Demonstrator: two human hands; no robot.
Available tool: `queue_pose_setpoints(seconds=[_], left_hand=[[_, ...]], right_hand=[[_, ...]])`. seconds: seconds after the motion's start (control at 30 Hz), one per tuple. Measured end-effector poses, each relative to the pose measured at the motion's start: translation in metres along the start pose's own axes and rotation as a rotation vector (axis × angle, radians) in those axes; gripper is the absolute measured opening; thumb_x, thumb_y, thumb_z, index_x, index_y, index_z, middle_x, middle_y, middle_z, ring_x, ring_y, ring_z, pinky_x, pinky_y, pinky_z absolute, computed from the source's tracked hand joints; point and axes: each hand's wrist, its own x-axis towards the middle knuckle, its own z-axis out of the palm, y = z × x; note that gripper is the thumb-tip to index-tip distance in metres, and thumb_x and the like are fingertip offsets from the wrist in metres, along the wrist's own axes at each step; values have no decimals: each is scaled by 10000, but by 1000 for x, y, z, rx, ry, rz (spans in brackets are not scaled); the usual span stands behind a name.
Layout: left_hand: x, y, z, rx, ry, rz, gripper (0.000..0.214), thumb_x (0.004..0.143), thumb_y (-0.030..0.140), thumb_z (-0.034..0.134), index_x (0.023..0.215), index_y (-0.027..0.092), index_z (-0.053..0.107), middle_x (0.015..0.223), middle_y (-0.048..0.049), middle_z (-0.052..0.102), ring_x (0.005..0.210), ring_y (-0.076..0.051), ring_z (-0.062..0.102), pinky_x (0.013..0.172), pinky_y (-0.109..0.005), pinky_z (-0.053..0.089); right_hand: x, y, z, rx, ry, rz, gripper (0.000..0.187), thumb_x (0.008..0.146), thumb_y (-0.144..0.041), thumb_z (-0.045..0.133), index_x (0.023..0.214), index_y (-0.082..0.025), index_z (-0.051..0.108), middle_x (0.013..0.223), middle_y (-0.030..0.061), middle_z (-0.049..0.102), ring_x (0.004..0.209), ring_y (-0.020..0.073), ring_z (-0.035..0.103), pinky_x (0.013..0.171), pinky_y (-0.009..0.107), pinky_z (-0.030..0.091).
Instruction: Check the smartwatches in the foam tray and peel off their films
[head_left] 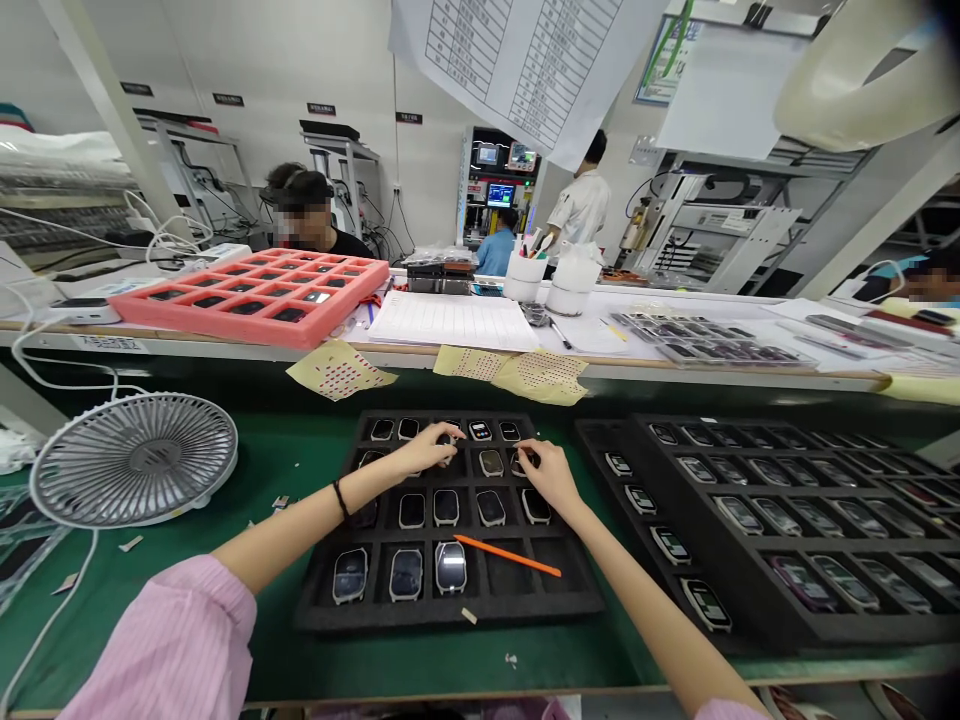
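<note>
Below me lies a black foam tray [525, 607] with square compartments, most of them holding smartwatch cases without straps. My left hand [427, 449] reaches over the back middle, its fingers closed on a watch case [449, 458] that they partly cover. At the back right, my right hand [547, 468] has its thumb and fingers bent around the edge of another watch [517, 462], which sits in or just above its compartment. One watch [479, 430] between the hands has a lit screen. An orange stick [507, 555] lies slantwise across the front right compartments.
A grey fan [135, 458] stands at left. To the right, stacked black foam trays [750, 600] hold more watches. On the shelf are a pink foam tray [300, 335], paper sheets [452, 318] and a pen cup [525, 275]. Paper [525, 70] hangs overhead. Other people sit and stand beyond.
</note>
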Motion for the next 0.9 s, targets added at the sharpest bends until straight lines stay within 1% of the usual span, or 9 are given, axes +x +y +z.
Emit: queue_pose_setpoints(seconds=[0.1,0.2,0.3,0.4,0.5,0.63,0.7,0.8,0.9], left_hand=[[1,10,18,7,-48,-3,324,817,144,454,1107,144,601,978,-74,655,857,-173,643,807,-294,519],[-7,15,23,44,-50,20,312,848,151,456,1129,130,592,1144,-130,617,1096,-227,573,980,-367,444],[-24,16,10,158,18,106,324,871,169,469,1180,123,557,1278,-170,523,1238,-272,450,1058,-451,360],[-46,8,-20,374,124,178,256,867,181,487,1095,151,600,1272,-157,524,1190,-283,486,1002,-465,413],[-75,-10,-60,377,112,17,238,894,277,442,970,174,642,1030,-93,650,961,-238,615,883,-376,488],[-122,-38,-100,297,147,-323,383,882,453,372,987,197,637,1017,-76,682,889,-249,653,723,-308,517],[-146,-51,-109,272,166,-422,431,862,502,362,994,195,635,1025,-85,688,889,-257,659,689,-296,518],[-176,-70,-112,273,190,-516,461,834,526,364,987,187,636,1014,-98,693,859,-263,665,663,-298,518],[-199,-84,-114,304,193,-552,423,828,487,364,951,192,641,996,-99,691,850,-262,659,687,-313,513]], right_hand=[[2,2,-2,70,-40,-25,229,873,-239,449,870,-212,677,786,41,728,733,213,663,706,338,512],[0,-3,-7,91,-26,-35,248,892,-277,447,946,-206,678,918,78,727,886,245,664,795,392,514],[-5,-21,-14,93,-52,-105,295,909,-315,465,1128,-211,633,1221,118,629,1164,279,555,983,480,426],[-14,-50,-23,112,-273,-253,416,937,-358,453,1345,-283,475,1470,68,413,1349,254,378,1108,499,299],[-22,-76,-25,125,-509,-381,524,963,-395,402,1463,-332,258,1538,18,283,1416,221,239,1160,499,186],[-25,-84,-11,125,-618,-410,542,978,-407,357,1484,-309,188,1535,18,267,1421,213,212,1169,500,163],[-22,-80,1,99,-627,-394,531,978,-413,350,1479,-297,214,1528,25,281,1415,214,230,1166,505,174],[-12,-75,12,53,-617,-353,524,968,-418,371,1459,-249,300,1504,64,329,1404,235,259,1161,518,180],[0,-75,8,105,-639,-320,508,942,-447,422,1407,-241,414,1465,82,405,1374,258,330,1142,520,236]])
